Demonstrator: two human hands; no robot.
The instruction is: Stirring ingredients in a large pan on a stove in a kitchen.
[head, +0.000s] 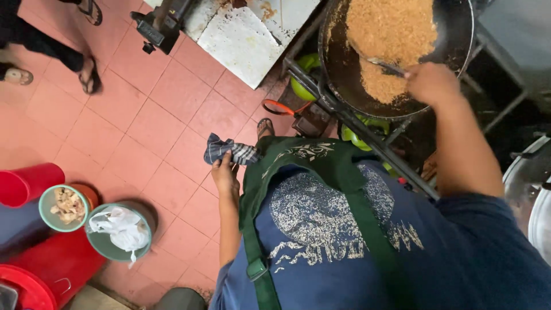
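My right hand (431, 82) grips the handle of a metal spatula (383, 64) whose blade is buried in brown fried rice (390, 28) inside a large black wok (453, 34) at the top right. My left hand (225, 174) hangs at my side, shut on a striped blue-and-white cloth (231, 151), above the red tiled floor (143, 126). I wear a blue shirt and a green apron (321, 161).
The wok sits on a dark metal stand (367, 138) with green gas cylinders (301, 74) beneath. Two green bowls (117, 244) and red tubs (28, 182) stand at the left. Another person's sandalled feet (89, 74) are at the top left. A steel pot (531, 172) is at the right.
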